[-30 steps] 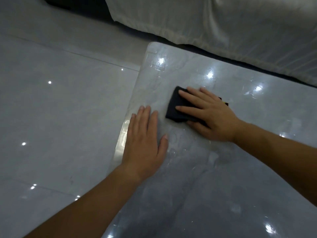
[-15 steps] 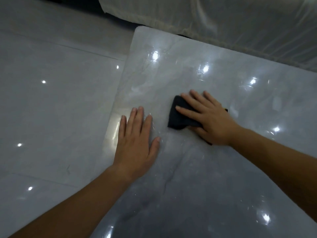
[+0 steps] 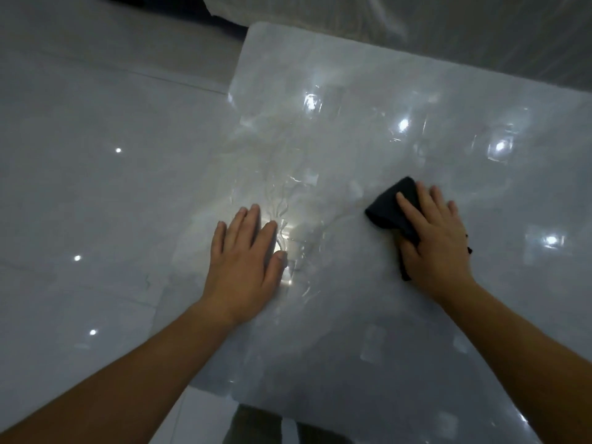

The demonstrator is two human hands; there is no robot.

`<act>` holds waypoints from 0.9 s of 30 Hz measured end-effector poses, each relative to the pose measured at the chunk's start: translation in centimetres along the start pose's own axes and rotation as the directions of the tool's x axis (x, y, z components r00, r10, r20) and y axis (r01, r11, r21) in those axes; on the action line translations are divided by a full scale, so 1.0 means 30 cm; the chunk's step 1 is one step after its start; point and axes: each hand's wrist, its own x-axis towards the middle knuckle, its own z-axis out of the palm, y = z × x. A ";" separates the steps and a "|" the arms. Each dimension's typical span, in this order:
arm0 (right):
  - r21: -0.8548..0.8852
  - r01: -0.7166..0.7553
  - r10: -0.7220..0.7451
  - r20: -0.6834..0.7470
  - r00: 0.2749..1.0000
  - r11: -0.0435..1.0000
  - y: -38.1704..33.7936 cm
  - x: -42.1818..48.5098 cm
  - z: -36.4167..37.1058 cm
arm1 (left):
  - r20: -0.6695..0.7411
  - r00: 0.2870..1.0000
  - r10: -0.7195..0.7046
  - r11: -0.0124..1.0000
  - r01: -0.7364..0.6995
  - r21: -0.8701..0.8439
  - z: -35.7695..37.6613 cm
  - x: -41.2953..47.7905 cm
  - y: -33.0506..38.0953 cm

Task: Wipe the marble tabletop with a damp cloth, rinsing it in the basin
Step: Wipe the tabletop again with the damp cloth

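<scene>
Right fingers, straight and slightly spread, press flat on the dark cloth. The right hand covers most of it and grips nothing. The cloth lies on the marble tabletop, with a folded corner showing past the fingertips. Left of the cloth and apart from it, the left fingers lie straight and close together, and the left hand rests palm-down near the tabletop's edge. Wet streaks glisten between that hand and the cloth. Further left of the cloth is glossy floor; beyond the cloth is pale fabric.
</scene>
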 end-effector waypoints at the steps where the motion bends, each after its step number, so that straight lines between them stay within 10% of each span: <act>1: 0.033 -0.049 0.050 -0.016 0.999 0.998 -0.016 -0.013 0.002 | 0.002 1.000 -0.003 1.000 0.003 0.008 0.002 -0.017 -0.002; 12: 0.346 -0.069 0.085 -0.032 0.996 0.936 -0.455 0.223 0.089 | -0.090 0.996 -0.030 0.996 0.022 -0.086 -0.031 -0.058 -0.111; 20: -0.041 0.403 -0.395 0.134 0.909 0.914 -0.627 0.207 0.203 | -0.131 0.991 -0.001 0.972 -0.030 -0.231 -0.021 -0.108 -0.222; 27: -0.119 0.385 -0.366 0.151 0.918 0.915 -0.501 0.016 0.170 | -0.055 0.992 0.114 0.989 -0.119 -0.086 -0.005 -0.212 -0.271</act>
